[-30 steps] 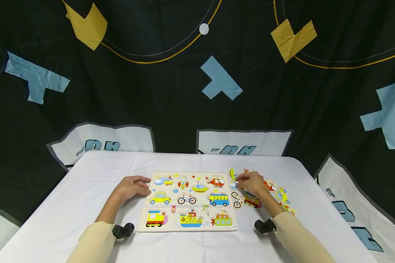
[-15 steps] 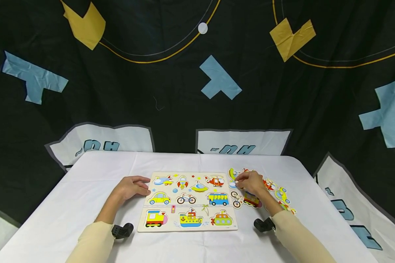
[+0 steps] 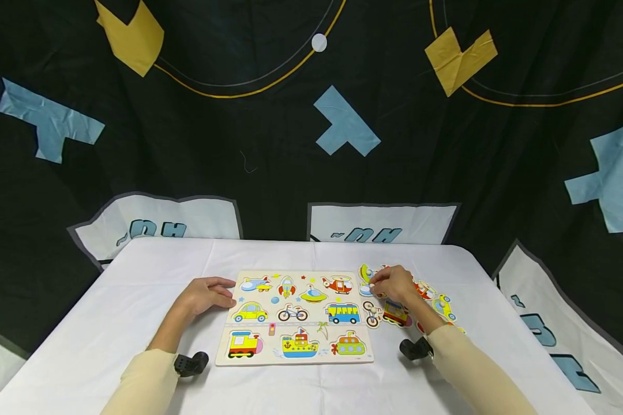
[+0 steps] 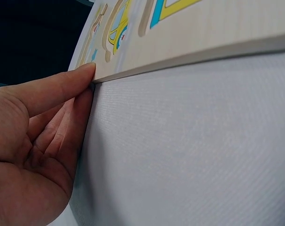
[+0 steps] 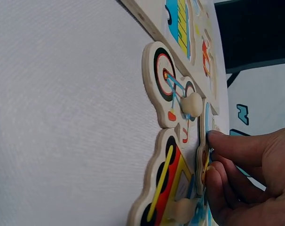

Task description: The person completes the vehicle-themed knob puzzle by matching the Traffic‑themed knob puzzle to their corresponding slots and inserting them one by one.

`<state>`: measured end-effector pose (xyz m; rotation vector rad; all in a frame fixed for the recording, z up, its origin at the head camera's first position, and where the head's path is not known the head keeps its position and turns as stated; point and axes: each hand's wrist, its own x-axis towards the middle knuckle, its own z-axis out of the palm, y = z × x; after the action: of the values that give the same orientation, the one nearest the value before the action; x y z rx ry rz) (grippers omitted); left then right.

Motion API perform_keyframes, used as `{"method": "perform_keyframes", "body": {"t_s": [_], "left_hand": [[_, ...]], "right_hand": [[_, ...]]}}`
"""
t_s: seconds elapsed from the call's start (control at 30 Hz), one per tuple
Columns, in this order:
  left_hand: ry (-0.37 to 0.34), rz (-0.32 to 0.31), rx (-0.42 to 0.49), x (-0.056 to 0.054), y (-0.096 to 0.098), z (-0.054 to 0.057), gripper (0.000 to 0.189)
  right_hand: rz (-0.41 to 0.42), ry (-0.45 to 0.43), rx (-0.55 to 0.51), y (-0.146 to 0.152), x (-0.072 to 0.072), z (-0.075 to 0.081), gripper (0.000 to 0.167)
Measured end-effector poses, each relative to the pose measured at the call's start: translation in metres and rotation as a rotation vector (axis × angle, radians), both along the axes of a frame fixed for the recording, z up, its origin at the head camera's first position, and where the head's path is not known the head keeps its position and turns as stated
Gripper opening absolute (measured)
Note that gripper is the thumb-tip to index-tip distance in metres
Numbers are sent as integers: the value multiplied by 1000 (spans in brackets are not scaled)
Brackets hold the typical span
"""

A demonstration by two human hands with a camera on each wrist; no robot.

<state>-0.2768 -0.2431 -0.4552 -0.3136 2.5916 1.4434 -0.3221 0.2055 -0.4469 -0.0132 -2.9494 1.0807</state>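
Note:
A wooden puzzle board (image 3: 311,318) with printed vehicles lies flat on the table. My left hand (image 3: 206,297) rests at its left side; in the left wrist view the thumb tip (image 4: 88,70) touches the board's edge, with relaxed fingers beneath. My right hand (image 3: 397,284) is over the loose pieces right of the board. Its thumb and fingertips (image 5: 217,139) pinch at a blue puzzle piece (image 3: 366,290), whose knob the fingers partly hide. Beside it lie a bicycle piece (image 5: 163,75) and a train piece (image 3: 394,314), each with a wooden knob.
More loose pieces lie right of the hand, among them a yellow-green one (image 3: 443,307) and a red one (image 3: 423,289). A yellow-green piece (image 3: 363,272) sits near the board's upper right corner. White cloth covers the table (image 3: 291,392); a black curtain (image 3: 270,161) hangs behind.
The whole head view has shifted slightly. Both hands keep nearly the same places, and the board and loose pieces show no clear movement.

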Motion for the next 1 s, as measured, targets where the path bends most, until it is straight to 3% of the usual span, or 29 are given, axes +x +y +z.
{"method": "perform_keyframes", "body": {"t_s": [0.4,0.8,1.0], "left_hand": [[-13,-5,12,-1,0,-2,60],[8,-11,11,3,0,-2,59],[10,-9,8,2,-1,-4,59]], "right_hand": [[10,-24,41,-2,0,11,13],[38,-6,-54,-22,2,18,8],[61,7,-54,-41,1,19,8]]}}
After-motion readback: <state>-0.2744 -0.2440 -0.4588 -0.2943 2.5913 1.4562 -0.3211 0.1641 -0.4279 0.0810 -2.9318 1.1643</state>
